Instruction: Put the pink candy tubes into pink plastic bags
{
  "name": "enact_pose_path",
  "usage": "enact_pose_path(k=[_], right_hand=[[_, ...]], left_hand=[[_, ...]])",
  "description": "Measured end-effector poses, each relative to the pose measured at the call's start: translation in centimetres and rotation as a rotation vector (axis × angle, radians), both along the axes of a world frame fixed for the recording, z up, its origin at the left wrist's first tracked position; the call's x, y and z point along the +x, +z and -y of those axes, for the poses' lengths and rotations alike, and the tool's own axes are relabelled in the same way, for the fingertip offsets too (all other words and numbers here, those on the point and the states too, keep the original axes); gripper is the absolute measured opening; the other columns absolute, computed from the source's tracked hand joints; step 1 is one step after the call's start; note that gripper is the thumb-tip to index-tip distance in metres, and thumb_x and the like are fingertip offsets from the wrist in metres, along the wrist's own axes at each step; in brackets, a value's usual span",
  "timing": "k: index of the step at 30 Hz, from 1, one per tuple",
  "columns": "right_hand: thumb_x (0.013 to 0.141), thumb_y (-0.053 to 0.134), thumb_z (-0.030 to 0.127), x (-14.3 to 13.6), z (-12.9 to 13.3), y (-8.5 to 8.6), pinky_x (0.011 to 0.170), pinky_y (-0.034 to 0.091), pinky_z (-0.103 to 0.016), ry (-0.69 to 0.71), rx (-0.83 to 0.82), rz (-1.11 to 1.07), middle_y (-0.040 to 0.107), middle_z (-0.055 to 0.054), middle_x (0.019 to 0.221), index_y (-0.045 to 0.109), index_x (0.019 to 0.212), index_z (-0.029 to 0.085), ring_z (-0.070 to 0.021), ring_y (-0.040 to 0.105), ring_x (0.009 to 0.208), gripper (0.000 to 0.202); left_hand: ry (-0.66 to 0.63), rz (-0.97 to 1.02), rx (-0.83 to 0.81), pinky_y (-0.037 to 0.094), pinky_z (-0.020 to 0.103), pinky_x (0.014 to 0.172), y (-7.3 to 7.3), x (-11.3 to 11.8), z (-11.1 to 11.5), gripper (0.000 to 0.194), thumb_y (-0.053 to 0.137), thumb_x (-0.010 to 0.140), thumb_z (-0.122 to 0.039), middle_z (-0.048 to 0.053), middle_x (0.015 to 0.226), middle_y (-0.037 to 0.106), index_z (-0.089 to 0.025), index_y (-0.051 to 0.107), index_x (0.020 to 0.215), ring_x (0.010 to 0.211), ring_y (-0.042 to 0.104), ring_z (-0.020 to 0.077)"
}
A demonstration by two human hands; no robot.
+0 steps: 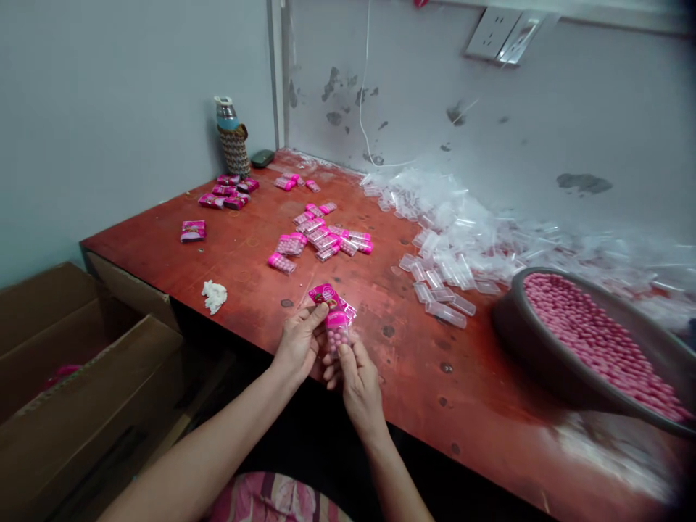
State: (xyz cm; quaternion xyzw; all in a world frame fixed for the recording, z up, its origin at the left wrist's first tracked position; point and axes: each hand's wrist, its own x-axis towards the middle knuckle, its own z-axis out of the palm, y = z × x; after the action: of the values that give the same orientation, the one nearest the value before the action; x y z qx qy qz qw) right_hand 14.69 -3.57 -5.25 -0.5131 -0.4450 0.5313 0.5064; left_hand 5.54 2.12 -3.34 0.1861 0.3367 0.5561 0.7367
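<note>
Near the table's front edge, my left hand (298, 344) is closed with its thumb on a shiny pink printed wrapper (325, 293). My right hand (359, 386) pinches the lower end of a small clear candy container (337, 335), which has a pink cap and pink balls inside. The container's capped end lies against the wrapper, and I cannot tell whether it is inside it. More silvery-pink wrapper (348, 312) shows just behind. Beyond my hands lies a loose group of filled, pink-capped containers (318, 233).
At the right stands a dark basin (514, 319) of pink balls (598, 341). Clear plastic tubes (451, 268) are heaped along the wall. Wrapped pink packs (225, 192) lie near a bottle in a knitted cover (235, 148). Crumpled white tissue (214, 296) and an open cardboard box (98, 377) are at left.
</note>
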Motion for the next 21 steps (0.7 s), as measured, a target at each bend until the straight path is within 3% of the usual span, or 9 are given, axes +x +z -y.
enact_pose_path(k=[3, 8, 12, 15, 18, 21], right_hand=[[0.084, 0.041, 0.042, 0.1, 0.1, -0.1, 0.041, 0.043, -0.019, -0.051, 0.017, 0.068, 0.055, 0.000, 0.068, 0.051, 0.101, 0.020, -0.0091, 0.050, 0.047, 0.030], [0.083, 0.043, 0.043, 0.3, 0.1, 0.0, 0.040, 0.043, -0.019, -0.073, 0.012, 0.054, 0.056, 0.001, 0.066, 0.050, 0.102, 0.020, -0.0092, 0.051, 0.046, 0.031], [0.085, 0.038, 0.042, 0.3, 0.2, -0.3, 0.036, 0.041, -0.019, 0.035, -0.023, -0.230, 0.058, 0.000, 0.067, 0.048, 0.091, 0.018, -0.0085, 0.051, 0.043, 0.027], [0.084, 0.041, 0.041, 0.3, 0.5, -0.4, 0.039, 0.044, -0.020, 0.009, 0.008, -0.189, 0.058, 0.000, 0.069, 0.049, 0.092, 0.019, -0.0088, 0.053, 0.046, 0.025], [0.083, 0.045, 0.039, 0.2, 0.6, -0.3, 0.043, 0.046, -0.020, -0.070, 0.056, -0.026, 0.058, 0.001, 0.068, 0.049, 0.101, 0.020, -0.0089, 0.053, 0.047, 0.027], [0.083, 0.044, 0.039, 0.1, 0.4, -0.1, 0.039, 0.044, -0.020, -0.035, 0.024, -0.173, 0.057, 0.001, 0.066, 0.051, 0.092, 0.019, -0.0088, 0.052, 0.045, 0.023]], left_hand=[[-0.092, -0.042, 0.027, 0.034, 0.017, 0.032, 0.1, 0.2, 0.0, 0.028, 0.068, 0.063, -0.030, -0.002, 0.054, 0.056, -0.014, 0.054, 0.080, 0.036, 0.047, 0.0081], [-0.231, -0.111, 0.032, 0.032, 0.019, 0.031, 0.0, 0.0, 0.0, 0.028, 0.064, 0.065, -0.037, 0.000, 0.046, 0.053, -0.012, 0.053, 0.061, 0.032, 0.043, 0.0080], [-0.214, -0.318, 0.101, 0.037, 0.020, 0.040, 0.0, -0.8, -0.4, 0.025, 0.068, 0.062, -0.033, 0.002, 0.047, 0.056, -0.009, 0.059, 0.058, 0.039, 0.049, 0.0088], [-0.213, -0.459, 0.144, 0.036, 0.020, 0.040, -0.1, -1.3, -0.6, 0.024, 0.070, 0.058, -0.032, 0.002, 0.048, 0.058, -0.009, 0.061, 0.058, 0.039, 0.050, 0.0098], [-0.238, -0.431, 0.156, 0.035, 0.021, 0.035, -0.1, -1.3, -0.1, 0.025, 0.067, 0.062, -0.035, 0.001, 0.045, 0.056, -0.011, 0.060, 0.060, 0.034, 0.048, 0.0105], [-0.343, -0.320, 0.145, 0.035, 0.023, 0.030, 0.0, -0.9, 0.7, 0.026, 0.061, 0.067, -0.038, -0.001, 0.040, 0.051, -0.012, 0.056, 0.061, 0.029, 0.046, 0.0124]])
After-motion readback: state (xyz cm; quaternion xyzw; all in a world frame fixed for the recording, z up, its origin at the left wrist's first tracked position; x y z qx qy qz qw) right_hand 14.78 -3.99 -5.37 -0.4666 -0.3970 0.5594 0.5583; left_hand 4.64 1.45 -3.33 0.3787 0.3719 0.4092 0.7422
